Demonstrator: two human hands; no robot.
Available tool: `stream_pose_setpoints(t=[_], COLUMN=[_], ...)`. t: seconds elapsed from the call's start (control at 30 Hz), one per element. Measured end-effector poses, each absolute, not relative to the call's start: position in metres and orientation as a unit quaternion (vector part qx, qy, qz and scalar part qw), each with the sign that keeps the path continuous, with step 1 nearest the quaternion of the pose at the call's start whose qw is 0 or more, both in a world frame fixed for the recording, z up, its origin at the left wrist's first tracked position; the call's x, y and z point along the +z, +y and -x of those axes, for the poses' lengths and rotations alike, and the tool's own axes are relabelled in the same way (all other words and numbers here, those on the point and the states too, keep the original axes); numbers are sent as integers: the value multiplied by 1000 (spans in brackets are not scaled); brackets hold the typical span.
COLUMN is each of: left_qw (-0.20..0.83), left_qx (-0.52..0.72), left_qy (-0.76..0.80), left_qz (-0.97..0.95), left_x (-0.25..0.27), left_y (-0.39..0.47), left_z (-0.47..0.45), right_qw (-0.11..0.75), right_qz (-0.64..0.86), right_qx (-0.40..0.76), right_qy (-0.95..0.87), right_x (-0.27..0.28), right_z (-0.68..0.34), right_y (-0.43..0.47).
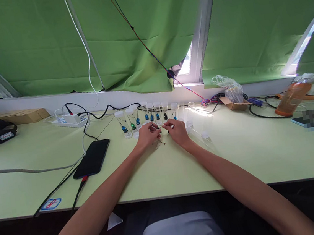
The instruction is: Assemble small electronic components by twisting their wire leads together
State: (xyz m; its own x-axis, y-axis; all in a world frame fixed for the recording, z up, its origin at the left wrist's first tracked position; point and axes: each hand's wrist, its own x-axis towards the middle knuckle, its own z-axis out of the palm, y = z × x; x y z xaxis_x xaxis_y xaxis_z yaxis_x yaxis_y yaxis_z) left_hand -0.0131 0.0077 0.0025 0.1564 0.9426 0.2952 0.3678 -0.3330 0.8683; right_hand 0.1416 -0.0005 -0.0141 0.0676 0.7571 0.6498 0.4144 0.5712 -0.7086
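Close together over the middle of the table, my two hands pinch at small, thin dark pieces. My left hand is closed, with a slim dark part at its fingertips too small to name. Opposite it, the fingers of my right hand press together near the same part. Just below them a thin wire-like piece lies on the table. Behind the hands stand several clear tubes with white caps. One tube holds a blue piece on thin wires, and another tube holds a green one.
A black phone with a red-tipped cable lies to the left, near a white power strip. Empty-looking clear tubes lie right of the hands. Farther right are a small cardboard box and an orange bottle.
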Motion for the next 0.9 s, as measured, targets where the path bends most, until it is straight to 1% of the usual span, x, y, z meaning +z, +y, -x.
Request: stream_pose_setpoints(t=[0.43,0.9], left_qw=[317,288], left_qx=[458,449], left_qy=[482,478], left_qz=[-677,-698], left_x=[5,7], left_y=[8,5], left_z=[13,12], right_qw=[566,571], right_qz=[453,449], right_qx=[159,241], right_qy=[-671,-644], right_x=[-12,-8], right_z=[-141,-139], right_y=[-4,-9])
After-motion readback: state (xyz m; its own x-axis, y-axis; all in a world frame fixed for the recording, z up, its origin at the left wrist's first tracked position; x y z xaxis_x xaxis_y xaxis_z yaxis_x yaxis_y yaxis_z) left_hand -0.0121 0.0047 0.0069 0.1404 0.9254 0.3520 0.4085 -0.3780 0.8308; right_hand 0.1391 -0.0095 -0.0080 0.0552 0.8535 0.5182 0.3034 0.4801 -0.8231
